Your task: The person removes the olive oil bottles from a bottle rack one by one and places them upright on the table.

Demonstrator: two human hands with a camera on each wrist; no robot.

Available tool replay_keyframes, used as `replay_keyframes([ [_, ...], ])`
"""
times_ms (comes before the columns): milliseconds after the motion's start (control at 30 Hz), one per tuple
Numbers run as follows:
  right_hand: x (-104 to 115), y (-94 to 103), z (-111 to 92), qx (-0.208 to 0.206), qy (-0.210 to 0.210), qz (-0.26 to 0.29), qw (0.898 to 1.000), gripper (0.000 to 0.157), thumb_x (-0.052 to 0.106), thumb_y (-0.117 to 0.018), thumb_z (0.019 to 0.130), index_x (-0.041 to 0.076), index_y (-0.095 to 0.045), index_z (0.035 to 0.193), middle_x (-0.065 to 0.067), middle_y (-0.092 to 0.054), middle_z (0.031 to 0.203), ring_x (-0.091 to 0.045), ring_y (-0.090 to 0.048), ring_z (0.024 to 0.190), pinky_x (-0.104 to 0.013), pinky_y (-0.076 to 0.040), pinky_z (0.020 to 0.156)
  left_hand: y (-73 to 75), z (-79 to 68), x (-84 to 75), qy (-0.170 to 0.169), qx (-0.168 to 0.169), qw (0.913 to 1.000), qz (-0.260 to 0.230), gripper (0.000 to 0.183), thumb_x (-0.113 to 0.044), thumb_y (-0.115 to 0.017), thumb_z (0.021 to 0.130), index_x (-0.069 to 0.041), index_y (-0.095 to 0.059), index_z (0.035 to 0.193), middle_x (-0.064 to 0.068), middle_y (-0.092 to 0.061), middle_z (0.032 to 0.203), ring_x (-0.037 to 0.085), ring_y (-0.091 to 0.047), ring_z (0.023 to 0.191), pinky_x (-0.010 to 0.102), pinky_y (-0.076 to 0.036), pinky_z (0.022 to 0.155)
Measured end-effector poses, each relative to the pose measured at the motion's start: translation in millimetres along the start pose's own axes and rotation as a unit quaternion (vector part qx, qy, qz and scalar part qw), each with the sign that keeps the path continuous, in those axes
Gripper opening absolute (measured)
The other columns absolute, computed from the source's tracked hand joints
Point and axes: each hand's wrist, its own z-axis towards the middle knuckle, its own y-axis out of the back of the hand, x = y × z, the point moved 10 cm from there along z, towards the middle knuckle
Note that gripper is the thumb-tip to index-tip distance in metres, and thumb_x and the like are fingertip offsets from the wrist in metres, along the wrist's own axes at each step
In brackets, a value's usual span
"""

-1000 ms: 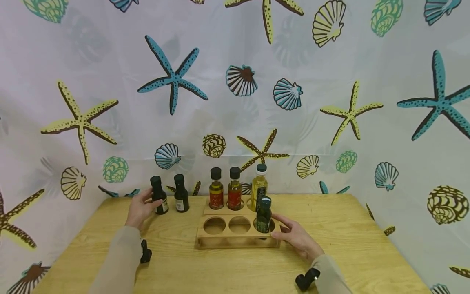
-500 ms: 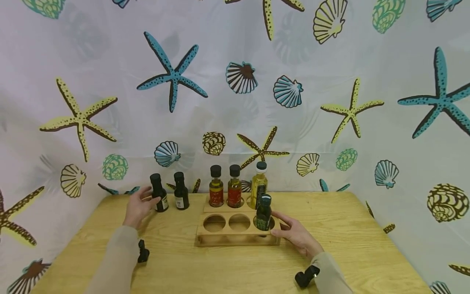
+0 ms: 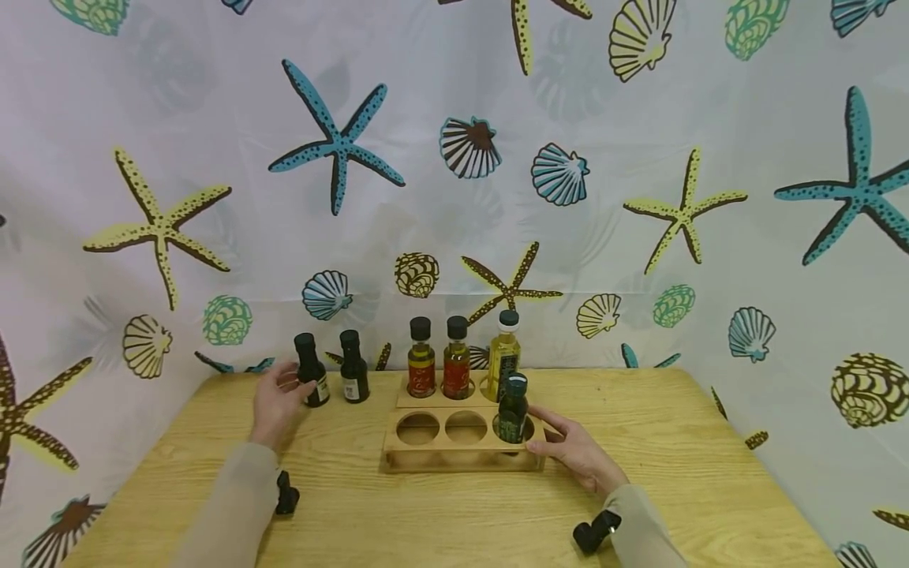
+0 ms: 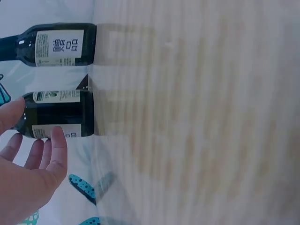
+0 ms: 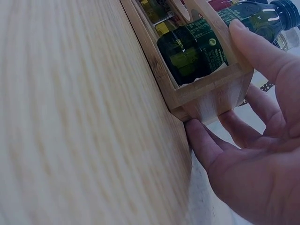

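At the left, two dark bottles with black caps stand upright on the table. My left hand [image 3: 277, 402] is at the leftmost dark bottle [image 4: 56, 112], thumb by its shoulder and fingers curled along its lower label. The other dark bottle [image 3: 353, 371] stands just to its right. My right hand [image 3: 578, 457] holds the right end of a two-tier wooden bottle rack [image 3: 461, 460], thumb on the upper edge and fingers against the end panel [image 5: 218, 101]. A green bottle [image 5: 201, 42] sits in the rack's front right hole, close to that thumb.
In the rack's back row stand two red-labelled bottles [image 3: 421, 371] and a taller yellow oil bottle [image 3: 506, 355]. The front row's left hole [image 3: 417, 428] and middle hole [image 3: 465, 427] show no bottle. Behind the wooden table [image 3: 426, 521] hangs a seashell-print curtain [image 3: 454, 221].
The head view shifts slightly, moving the scene a little upward. Both hands stay almost where they were, and the bottles and rack keep their places.
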Motion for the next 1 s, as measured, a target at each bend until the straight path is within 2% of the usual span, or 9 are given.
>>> replay_keyframes([
  [167, 0.4, -0.4, -0.5, 0.002, 0.001, -0.004, 1.0, 0.073, 0.02, -0.074, 0.088, 0.017, -0.039, 0.152, -0.01, -0.021, 0.163, -0.049, -0.013, 0.146, -0.059, -0.025, 0.115, -0.7, -2.8, 6.9, 0.02, -0.03, 0.9994, -0.001, 0.059, -0.012, -0.064, 0.094, -0.002, -0.041, 0.147, 0.027, -0.042, 0.144, 0.042, -0.043, 0.13, 0.053, -0.04, 0.106],
  [233, -0.1, -0.5, -0.6, 0.003, 0.0, -0.004, 1.0, 0.073, 0.02, -0.075, 0.088, 0.018, -0.039, 0.152, -0.01, -0.022, 0.163, -0.049, -0.013, 0.146, -0.059, -0.026, 0.115, 0.0, -6.0, 7.8, 0.03, -0.051, 0.9982, -0.01, 0.055, -0.012, -0.065, 0.094, -0.001, -0.045, 0.143, 0.025, -0.046, 0.138, 0.038, -0.047, 0.124, 0.049, -0.043, 0.101],
  [333, -1.2, -0.4, -0.5, 0.001, -0.002, -0.003, 1.0, 0.074, 0.021, -0.075, 0.087, 0.018, -0.039, 0.152, -0.009, -0.023, 0.163, -0.049, -0.013, 0.146, -0.059, -0.025, 0.115, -0.8, -11.9, 8.8, 0.052, -0.075, 0.9953, -0.032, 0.048, -0.012, -0.067, 0.093, -0.001, -0.051, 0.137, 0.02, -0.051, 0.126, 0.028, -0.049, 0.109, 0.033, -0.047, 0.086],
  [433, -1.5, 0.1, 0.2, -0.002, -0.003, -0.005, 1.0, 0.074, 0.022, -0.076, 0.087, 0.019, -0.04, 0.151, -0.009, -0.024, 0.162, -0.049, -0.014, 0.146, -0.059, -0.025, 0.115, -3.4, -17.8, 5.5, 0.061, -0.085, 0.993, -0.056, 0.044, -0.011, -0.067, 0.092, 0.0, -0.053, 0.133, 0.016, -0.052, 0.117, 0.019, -0.047, 0.099, 0.019, -0.044, 0.072],
  [500, -1.4, 0.6, 1.1, -0.005, -0.003, -0.007, 1.0, 0.074, 0.023, -0.077, 0.086, 0.019, -0.041, 0.151, -0.009, -0.024, 0.162, -0.049, -0.015, 0.146, -0.06, -0.026, 0.114, -5.8, -20.3, 2.4, 0.06, -0.082, 0.9928, -0.063, 0.043, -0.011, -0.068, 0.092, 0.0, -0.053, 0.132, 0.014, -0.052, 0.115, 0.017, -0.047, 0.097, 0.015, -0.043, 0.068],
  [667, -1.5, 1.2, 1.5, -0.005, -0.005, -0.006, 1.0, 0.074, 0.022, -0.077, 0.086, 0.019, -0.041, 0.151, -0.009, -0.024, 0.162, -0.048, -0.015, 0.146, -0.059, -0.026, 0.114, -12.4, -26.3, -3.3, 0.052, -0.07, 0.9946, -0.056, 0.041, -0.014, -0.069, 0.092, 0.001, -0.054, 0.127, 0.013, -0.055, 0.11, 0.017, -0.049, 0.095, 0.018, -0.042, 0.072],
  [767, -1.9, 0.9, 0.9, -0.005, -0.008, -0.004, 1.0, 0.075, 0.022, -0.077, 0.086, 0.019, -0.04, 0.151, -0.009, -0.024, 0.162, -0.048, -0.014, 0.146, -0.059, -0.026, 0.115, -17.1, -30.3, -6.0, 0.044, -0.061, 0.9959, -0.051, 0.037, -0.014, -0.068, 0.092, 0.001, -0.055, 0.124, 0.01, -0.058, 0.106, 0.013, -0.052, 0.09, 0.017, -0.044, 0.069],
  [867, -1.6, 0.4, 0.0, -0.006, -0.009, -0.001, 1.0, 0.075, 0.022, -0.077, 0.086, 0.018, -0.04, 0.151, -0.009, -0.024, 0.162, -0.048, -0.014, 0.147, -0.058, -0.027, 0.115, -24.7, -34.5, -11.1, 0.032, -0.035, 0.9976, -0.051, 0.034, -0.014, -0.066, 0.094, 0.003, -0.055, 0.122, 0.008, -0.059, 0.104, 0.008, -0.053, 0.085, 0.017, -0.046, 0.066],
  [1000, 0.4, -1.3, -0.7, -0.006, -0.006, -0.006, 1.0, 0.073, 0.021, -0.076, 0.087, 0.018, -0.04, 0.151, -0.01, -0.024, 0.162, -0.049, -0.016, 0.146, -0.058, -0.028, 0.114, -37.0, -41.4, -19.5, 0.015, 0.004, 0.9982, -0.059, 0.032, -0.014, -0.065, 0.095, 0.003, -0.055, 0.12, 0.005, -0.058, 0.101, 0.007, -0.053, 0.082, 0.023, -0.05, 0.069],
])
